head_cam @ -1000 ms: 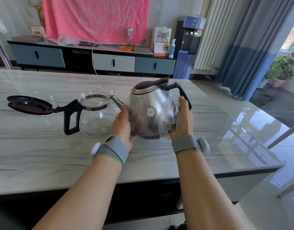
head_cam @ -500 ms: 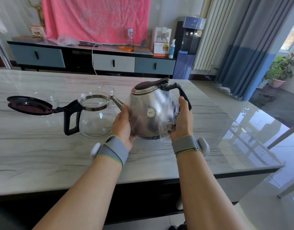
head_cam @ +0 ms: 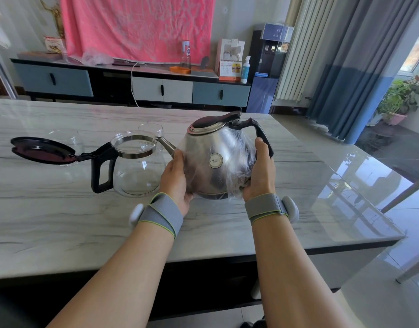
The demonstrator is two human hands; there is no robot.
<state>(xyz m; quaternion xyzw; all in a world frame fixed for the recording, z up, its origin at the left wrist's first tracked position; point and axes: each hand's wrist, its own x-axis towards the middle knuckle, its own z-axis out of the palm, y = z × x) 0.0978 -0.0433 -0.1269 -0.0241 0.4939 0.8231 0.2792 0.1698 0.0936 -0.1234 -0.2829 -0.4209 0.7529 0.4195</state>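
Observation:
A steel kettle [head_cam: 215, 162] wrapped in clear plastic film sits at the middle of the marble table [head_cam: 61, 214], dark lid on top, black handle to the right, spout to the left. My left hand [head_cam: 176, 178] cups its left side below the spout. My right hand [head_cam: 260, 172] cups its right side under the handle. The fingers of both wrap behind the body and are hidden. Just left of it stands a glass carafe [head_cam: 135, 169] with a black handle and its dark lid [head_cam: 41, 151] flipped open to the left.
Two clear glass cups [head_cam: 154, 130] stand behind the carafe. The table's right edge and front edge are close. A low cabinet [head_cam: 132, 84] with boxes and bottles lines the far wall, a water dispenser [head_cam: 266, 72] beside it. Curtains and a potted plant [head_cam: 402, 98] are at right.

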